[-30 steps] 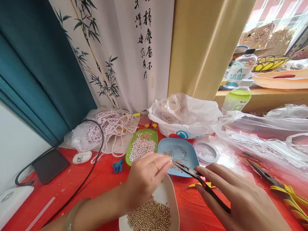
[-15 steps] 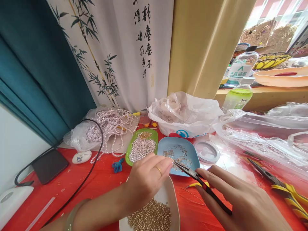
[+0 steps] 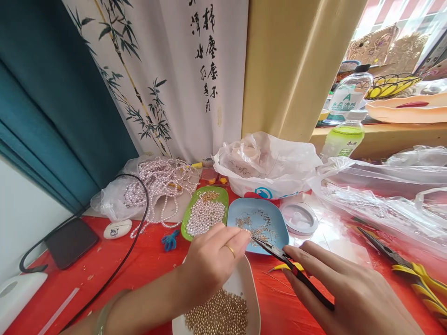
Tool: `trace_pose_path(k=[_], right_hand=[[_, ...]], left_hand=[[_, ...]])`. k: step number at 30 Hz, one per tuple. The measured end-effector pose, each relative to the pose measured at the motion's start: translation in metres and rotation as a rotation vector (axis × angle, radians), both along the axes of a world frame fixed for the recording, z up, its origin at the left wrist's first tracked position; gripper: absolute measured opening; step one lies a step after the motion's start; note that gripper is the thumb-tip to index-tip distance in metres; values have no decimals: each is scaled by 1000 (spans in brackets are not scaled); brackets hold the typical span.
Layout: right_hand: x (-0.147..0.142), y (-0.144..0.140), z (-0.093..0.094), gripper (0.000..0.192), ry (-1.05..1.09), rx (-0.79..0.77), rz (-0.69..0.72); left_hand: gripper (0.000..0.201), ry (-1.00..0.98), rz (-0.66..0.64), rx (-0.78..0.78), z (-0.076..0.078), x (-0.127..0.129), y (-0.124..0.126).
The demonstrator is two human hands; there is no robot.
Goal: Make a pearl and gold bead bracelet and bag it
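My left hand (image 3: 220, 253) is closed in a pinch above the white bowl (image 3: 254, 298) of gold beads (image 3: 218, 314). What its fingertips grip is too small to make out. My right hand (image 3: 344, 281) grips long-nose pliers (image 3: 296, 272) with black and red handles. The tips of the pliers meet my left fingertips over the near part of the blue dish (image 3: 240, 208), where small metal pins (image 3: 263, 232) lie. Left of that dish, a green tray (image 3: 187, 218) holds pale pearl beads (image 3: 206, 216) and a few gold ones.
Strands of pearl beads (image 3: 157, 179) lie on a plastic bag at back left, near a black cable (image 3: 148, 200). Yellow-and-black pliers (image 3: 401, 263) rest at right, by plastic bags (image 3: 377, 204). A plastic-lined basin (image 3: 279, 181) stands behind the dishes. A tape spool (image 3: 299, 218) sits beside the blue dish.
The view has shifted very slightly. Both hands keep nearly the same pose, with the pliers' tips still at my left fingertips.
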State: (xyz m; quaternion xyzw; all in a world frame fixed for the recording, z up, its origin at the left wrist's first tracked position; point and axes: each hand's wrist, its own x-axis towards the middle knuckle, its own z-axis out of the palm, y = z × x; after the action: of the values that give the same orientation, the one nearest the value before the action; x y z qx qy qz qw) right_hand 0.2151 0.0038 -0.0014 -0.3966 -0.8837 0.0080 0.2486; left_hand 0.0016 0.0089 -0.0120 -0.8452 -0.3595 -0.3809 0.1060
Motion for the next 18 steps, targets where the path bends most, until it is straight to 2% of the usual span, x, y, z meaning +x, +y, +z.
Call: trace_pose_path(k=[7, 10, 14, 18], right_hand=[[-1, -1, 6, 21, 15, -119, -14], [-2, -1, 7, 20, 15, -150, -25], [-2, -2, 8, 17, 17, -165, -27], [-2, -4, 8, 14, 22, -196, -18]], left_hand=[[15, -258, -108, -244, 5, 0, 7], [15, -350, -103, -491, 9, 0, 8], [13, -596, -94, -885, 13, -1, 10], [6, -775, -122, -1037, 13, -1, 13]])
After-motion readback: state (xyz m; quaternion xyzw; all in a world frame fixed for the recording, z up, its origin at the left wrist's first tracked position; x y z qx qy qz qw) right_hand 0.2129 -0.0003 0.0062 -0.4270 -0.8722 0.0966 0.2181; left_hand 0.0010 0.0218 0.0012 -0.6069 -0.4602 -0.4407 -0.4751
